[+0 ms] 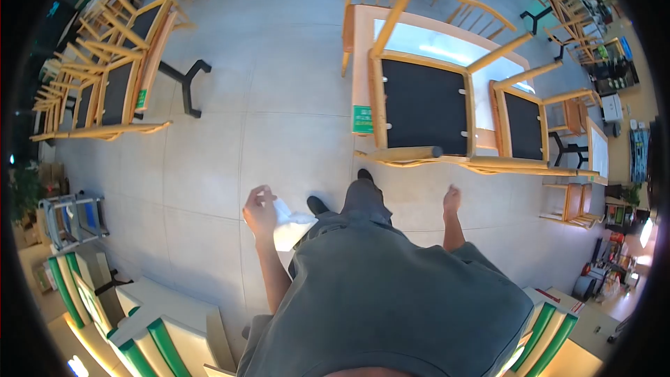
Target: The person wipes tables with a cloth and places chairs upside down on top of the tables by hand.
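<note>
My left hand (261,211) is closed on a crumpled white cloth (293,227), which hangs from its fingers beside my left leg. Whether it is fabric or paper is hard to make out. My right hand (452,200) hangs off to my right with its fingers curled in, and nothing shows in it. Nearest to that hand is an upturned wooden chair (426,105) with a black seat underside, resting on a wood-edged table (361,49). A second upturned chair (525,126) lies beside it.
Grey tiled floor (237,132) runs ahead. More upturned chairs (118,94) lie on a table at left, with a black table leg (185,84) jutting out. A grey metal cart (73,220) stands at left. Green-and-cream bench seats (164,342) are behind me.
</note>
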Demonstrator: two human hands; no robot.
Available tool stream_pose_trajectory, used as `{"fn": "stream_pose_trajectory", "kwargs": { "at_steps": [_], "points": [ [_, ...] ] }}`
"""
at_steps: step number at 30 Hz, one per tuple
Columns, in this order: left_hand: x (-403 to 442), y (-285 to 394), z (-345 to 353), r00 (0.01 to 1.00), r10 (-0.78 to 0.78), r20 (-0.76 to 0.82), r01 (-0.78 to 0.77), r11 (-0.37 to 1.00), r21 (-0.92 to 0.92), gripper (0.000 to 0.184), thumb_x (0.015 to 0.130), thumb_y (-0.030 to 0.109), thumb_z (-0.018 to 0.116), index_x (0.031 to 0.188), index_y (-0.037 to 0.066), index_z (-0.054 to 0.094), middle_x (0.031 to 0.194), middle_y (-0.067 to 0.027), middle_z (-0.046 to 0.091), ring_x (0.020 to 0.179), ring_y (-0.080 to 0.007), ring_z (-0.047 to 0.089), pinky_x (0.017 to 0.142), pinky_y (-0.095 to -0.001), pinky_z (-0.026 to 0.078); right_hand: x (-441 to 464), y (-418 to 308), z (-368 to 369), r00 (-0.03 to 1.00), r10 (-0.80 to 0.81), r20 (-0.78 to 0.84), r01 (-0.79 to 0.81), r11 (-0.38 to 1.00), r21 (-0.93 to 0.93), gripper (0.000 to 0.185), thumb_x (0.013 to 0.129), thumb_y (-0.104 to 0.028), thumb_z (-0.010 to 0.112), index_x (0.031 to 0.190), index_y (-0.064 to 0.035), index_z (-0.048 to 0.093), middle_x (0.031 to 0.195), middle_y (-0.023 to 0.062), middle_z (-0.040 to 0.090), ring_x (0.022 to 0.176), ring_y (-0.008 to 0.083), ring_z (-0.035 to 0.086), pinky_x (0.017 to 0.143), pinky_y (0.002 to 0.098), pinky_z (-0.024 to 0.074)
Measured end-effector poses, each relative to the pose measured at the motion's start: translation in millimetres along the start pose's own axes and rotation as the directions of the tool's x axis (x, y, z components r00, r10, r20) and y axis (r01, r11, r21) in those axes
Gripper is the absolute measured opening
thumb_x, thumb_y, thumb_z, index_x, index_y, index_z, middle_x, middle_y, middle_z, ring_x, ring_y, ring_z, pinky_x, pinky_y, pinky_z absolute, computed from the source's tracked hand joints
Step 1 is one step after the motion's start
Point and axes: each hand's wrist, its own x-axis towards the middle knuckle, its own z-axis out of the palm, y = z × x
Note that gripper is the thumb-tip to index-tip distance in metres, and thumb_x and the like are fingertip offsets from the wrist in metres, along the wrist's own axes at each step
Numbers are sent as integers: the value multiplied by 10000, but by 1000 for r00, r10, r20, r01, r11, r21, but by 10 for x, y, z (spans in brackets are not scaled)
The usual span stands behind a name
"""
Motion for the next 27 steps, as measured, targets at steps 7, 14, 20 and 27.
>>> {"fn": "stream_pose_trajectory", "kwargs": {
  "at_steps": [7,14,20,27],
  "points": [
    [1035,-414,-469,984,-105,-142,99,994,-52,281,897,305,578,967,48,668,721,-80,707,617,-172,621,632,-319,482,-1461,-1011,723,513,497,700,-244,866,-437,283,910,-349,501,1042,-110,575,852,77,638,693,238,651,655,466,505],
    [2156,-1650,-108,987,-153,-56,158,983,93,233,844,237,648,898,13,684,699,-107,684,642,-141,627,573,-295,469,-1463,-2206,2045,399,316,861,-159,948,-275,314,942,-324,472,1067,-75,617,928,110,654,783,236,631,533,395,502],
    [2496,-2756,-86,841,-515,169,318,722,614,357,774,291,566,835,-45,668,830,-207,682,723,-287,644,681,-436,478,-906,-3037,3111,441,-261,859,621,779,-82,318,905,-265,461,965,-9,639,774,146,664,637,257,653,567,349,523],
    [3685,-2075,183,828,-421,370,126,783,609,352,772,287,565,824,-46,668,810,-210,677,708,-285,639,674,-441,474,-399,-4505,3108,750,-151,644,181,983,20,357,855,-279,438,886,2,656,974,245,641,929,423,604,831,487,480]
  ]
}}
